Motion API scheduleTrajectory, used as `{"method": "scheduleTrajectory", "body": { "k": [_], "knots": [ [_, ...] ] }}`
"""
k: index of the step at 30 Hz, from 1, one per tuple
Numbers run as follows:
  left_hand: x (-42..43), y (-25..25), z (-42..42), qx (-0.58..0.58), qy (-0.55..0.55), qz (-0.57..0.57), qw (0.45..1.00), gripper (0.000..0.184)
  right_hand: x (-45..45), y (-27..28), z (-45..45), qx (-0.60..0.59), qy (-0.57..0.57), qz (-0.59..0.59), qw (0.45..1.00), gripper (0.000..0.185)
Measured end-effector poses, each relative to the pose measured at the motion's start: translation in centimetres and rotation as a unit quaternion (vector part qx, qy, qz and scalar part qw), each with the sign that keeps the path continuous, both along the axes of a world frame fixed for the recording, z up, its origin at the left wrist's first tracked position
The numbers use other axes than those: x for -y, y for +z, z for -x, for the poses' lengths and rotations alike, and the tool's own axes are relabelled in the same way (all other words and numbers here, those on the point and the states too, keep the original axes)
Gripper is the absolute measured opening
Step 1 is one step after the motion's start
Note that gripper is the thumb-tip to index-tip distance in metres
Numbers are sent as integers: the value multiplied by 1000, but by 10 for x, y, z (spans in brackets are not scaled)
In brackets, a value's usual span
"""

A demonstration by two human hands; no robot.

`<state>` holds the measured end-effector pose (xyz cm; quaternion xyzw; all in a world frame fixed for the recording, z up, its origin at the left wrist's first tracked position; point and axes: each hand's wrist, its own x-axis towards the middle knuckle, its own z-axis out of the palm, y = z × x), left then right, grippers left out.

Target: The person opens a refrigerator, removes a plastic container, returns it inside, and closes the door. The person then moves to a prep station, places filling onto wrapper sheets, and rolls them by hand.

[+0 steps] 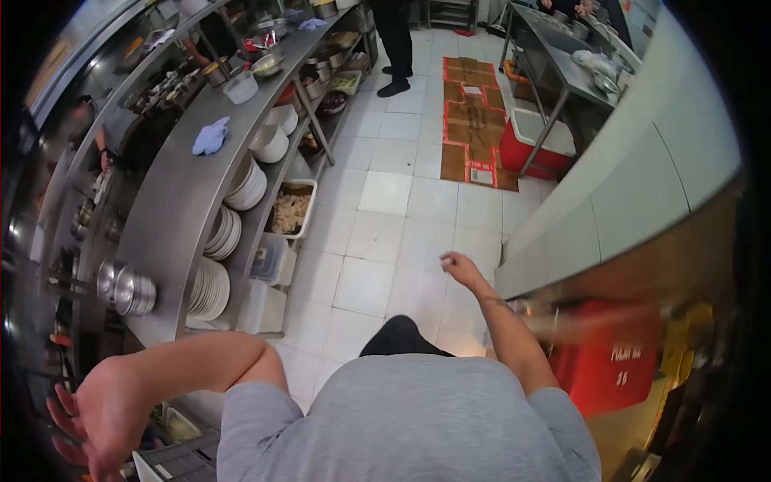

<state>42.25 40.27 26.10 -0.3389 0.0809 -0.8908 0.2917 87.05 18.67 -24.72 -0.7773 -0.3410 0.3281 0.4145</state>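
Note:
My left hand point(100, 418) is at the lower left, its fingers spread and nothing in them. It is nearest to the end of the steel counter point(173, 189), by a dark slatted crate point(181, 466) low at the edge. Ahead of my body, my right hand point(460, 270) hangs over the white tiled floor point(361, 281). Its fingers curl inward, and I see nothing in them. Stacked steel bowls point(132, 291) stand on the near corner of the counter. White plates point(210, 289) are stacked on the shelf below.
A blue cloth point(211, 137) lies on the counter. Below are a food tray point(293, 209) and a lidded tub point(273, 261). Flattened cardboard point(474, 120) covers floor ahead, beside a red cooler point(534, 149). A person point(393, 48) stands farther on. At right are a white wall point(634, 177) and red container point(610, 353).

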Motion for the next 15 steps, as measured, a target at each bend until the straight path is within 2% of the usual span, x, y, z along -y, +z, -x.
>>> {"method": "scheduleTrajectory", "body": {
  "k": [3,5,7,9,10,11,12,13,14,15],
  "knots": [
    [-28,-26,-80,-78,34,92,992,40,-78,66,-87,34,93,11,995,27],
    [-48,-46,-151,-95,24,169,981,39,-121,72,-157,84,119,16,989,26],
    [-92,-62,-215,-160,-8,174,971,46,-137,61,-242,138,96,15,986,25],
    [-140,-82,-295,-247,-82,217,941,51,-123,25,-325,130,-53,-50,989,27],
    [-160,-86,-350,-262,-98,274,920,52,-104,4,-367,142,-130,18,981,25],
    [-177,-86,-412,-281,-115,331,893,53,-74,-47,-414,153,-180,-33,971,22],
    [-195,-84,-465,-297,-164,361,869,52,-42,-79,-454,114,-237,118,958,22],
    [-212,-82,-519,-314,-211,389,840,51,-14,-69,-459,-26,-340,51,939,23],
    [-227,-80,-574,-340,-256,384,819,51,12,-67,-464,-61,-394,67,914,25],
    [-241,-80,-629,-364,-301,378,796,52,37,-60,-468,-58,-412,137,899,24]
  ]
}}
